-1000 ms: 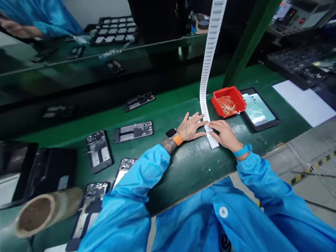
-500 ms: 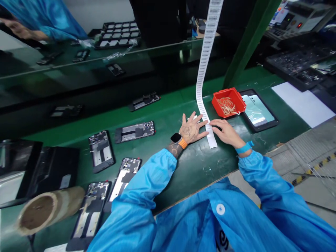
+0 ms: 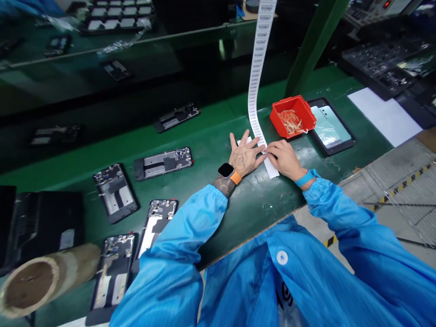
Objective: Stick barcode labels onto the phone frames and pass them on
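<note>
A long white strip of barcode labels [image 3: 258,61] hangs from above and runs down onto the green bench. My left hand [image 3: 242,159] lies flat with its fingers spread, the fingertips resting on the strip; a small white piece [image 3: 245,141] shows partly beneath its fingers. From the other side, my right hand [image 3: 285,159] bends its thumb and fingers together at the strip's edge, pinching a label there. Below both hands the strip's pale end [image 3: 271,169] lies on the bench. What exactly sits between the right fingertips is too small to make out.
Right of the strip stands a red bin [image 3: 293,117] of rubber bands, beside a black tray [image 3: 349,144] holding pale, glossy panels. Several opened phones, one of them [image 3: 164,163] left of my hands, lie on the bench. A cardboard tube [image 3: 76,265] is at the lower left.
The view has shifted, so the bench things sit further left and higher. My right fingers have closed in more tightly at the strip; the left hand stays spread on it.
</note>
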A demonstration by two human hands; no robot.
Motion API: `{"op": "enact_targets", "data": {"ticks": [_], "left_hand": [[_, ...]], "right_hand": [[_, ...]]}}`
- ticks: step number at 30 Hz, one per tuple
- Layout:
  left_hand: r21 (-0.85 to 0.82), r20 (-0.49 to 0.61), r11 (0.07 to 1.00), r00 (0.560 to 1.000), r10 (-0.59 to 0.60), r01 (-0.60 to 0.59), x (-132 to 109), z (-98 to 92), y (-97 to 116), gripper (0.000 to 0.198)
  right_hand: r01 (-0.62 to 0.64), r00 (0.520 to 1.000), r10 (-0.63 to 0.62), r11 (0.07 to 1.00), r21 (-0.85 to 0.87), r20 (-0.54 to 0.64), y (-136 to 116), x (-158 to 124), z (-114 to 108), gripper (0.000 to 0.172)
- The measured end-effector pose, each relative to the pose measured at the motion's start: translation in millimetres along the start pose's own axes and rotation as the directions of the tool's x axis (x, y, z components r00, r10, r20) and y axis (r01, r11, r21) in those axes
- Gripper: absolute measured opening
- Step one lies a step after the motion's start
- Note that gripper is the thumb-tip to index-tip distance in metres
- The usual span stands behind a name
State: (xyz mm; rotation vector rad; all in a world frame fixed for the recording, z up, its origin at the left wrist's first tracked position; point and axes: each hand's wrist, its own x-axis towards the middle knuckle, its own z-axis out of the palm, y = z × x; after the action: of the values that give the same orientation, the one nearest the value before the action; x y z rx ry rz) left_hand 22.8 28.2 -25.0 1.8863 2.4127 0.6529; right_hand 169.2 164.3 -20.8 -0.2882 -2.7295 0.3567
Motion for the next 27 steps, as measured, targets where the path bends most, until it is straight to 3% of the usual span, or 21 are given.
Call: {"op": "enact_targets", "data": {"ticks": [3,8,15,18,20,22,24,26,27], "left_hand": [[-0.018,-0.004,0.999,1.0,0.029,-0.029,0,1.1,0,0.039],[0.041,0.007,0.998,0.999,-0.037,0.037,0,-3.7,6,0.047],[0.097,0.083,0.995,0.996,-0.035,0.027,-3,-2.3,16,0.057],[0.062,0.092,0.998,0.996,-0.006,0.0,4,-10.2,11,0.067],[0.055,0.022,0.998,1.0,0.02,-0.021,15,-29.2,-11,0.074],[0.098,-0.09,0.994,0.995,-0.048,0.056,28,-57.0,-54,0.073],[0.151,-0.171,0.937,0.942,-0.29,0.316,36,-85.5,-108,0.068],[0.262,-0.098,0.817,0.856,-0.507,0.514,38,-105.7,-158,0.087],[0.306,-0.026,0.782,0.826,-0.564,0.543,36,-111.1,-177,0.094]], "right_hand": [[-0.001,1.0,0.0,0.999,-0.038,-0.018,-2,0,2,0.025],[0.054,0.997,-0.057,0.997,-0.054,-0.054,-2,-10,-1,0.025],[0.116,0.988,-0.107,0.991,0.073,-0.114,13,-11,1,0.012],[0.017,0.987,0.009,0.987,0.161,-0.161,13,-10,0,0.013],[-0.144,0.958,0.205,0.949,0.281,-0.202,11,-12,-2,0.015],[-0.272,0.894,0.397,0.85,0.452,-0.208,9,-12,-4,0.019],[-0.307,0.85,0.492,0.75,0.586,-0.185,9,-11,-4,0.022],[-0.298,0.841,0.512,0.709,0.639,-0.175,10,-8,-3,0.023],[-0.294,0.843,0.509,0.706,0.644,-0.172,11,-6,-3,0.022]]}}
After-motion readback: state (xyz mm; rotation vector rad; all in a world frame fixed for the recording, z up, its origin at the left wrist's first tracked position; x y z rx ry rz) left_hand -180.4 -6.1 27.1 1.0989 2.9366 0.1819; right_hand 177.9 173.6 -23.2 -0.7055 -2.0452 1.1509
